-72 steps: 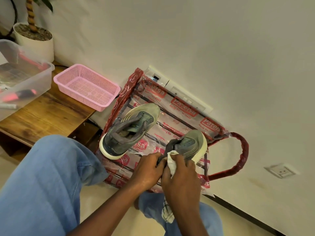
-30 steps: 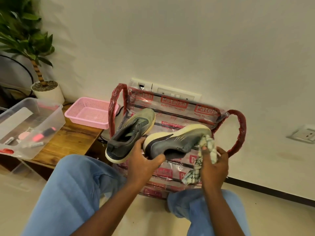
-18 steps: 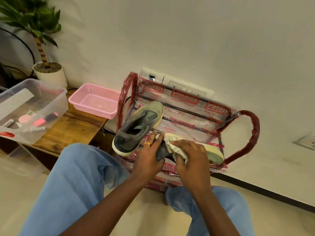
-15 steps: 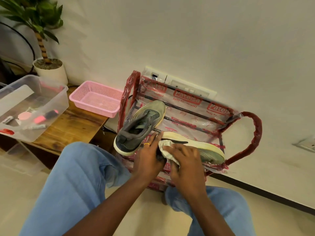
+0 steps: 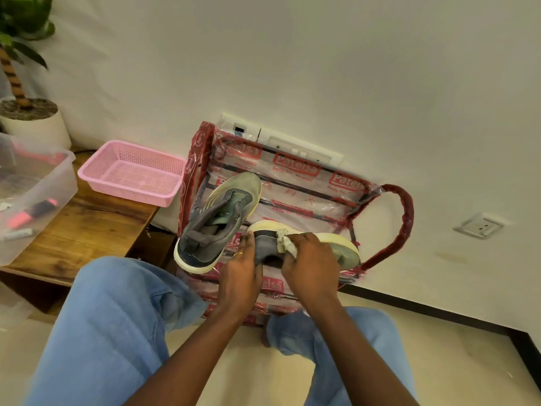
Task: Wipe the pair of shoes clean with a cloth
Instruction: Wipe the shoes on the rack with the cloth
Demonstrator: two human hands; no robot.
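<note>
Cloth (image 5: 285, 244), bunched in our right hand (image 5: 310, 263), has slid from the sole edge onto the grey side of the shoe (image 5: 339, 243) our left hand (image 5: 240, 272) still grips.

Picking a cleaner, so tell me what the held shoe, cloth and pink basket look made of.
The held shoe: matte grey fabric upper, possibly knit; cream sole looks like foam rubber, scuffed. The cloth: soft pale woven fabric, bunched in folds. The pink basket: smooth moulded plastic, perforated walls.
</note>
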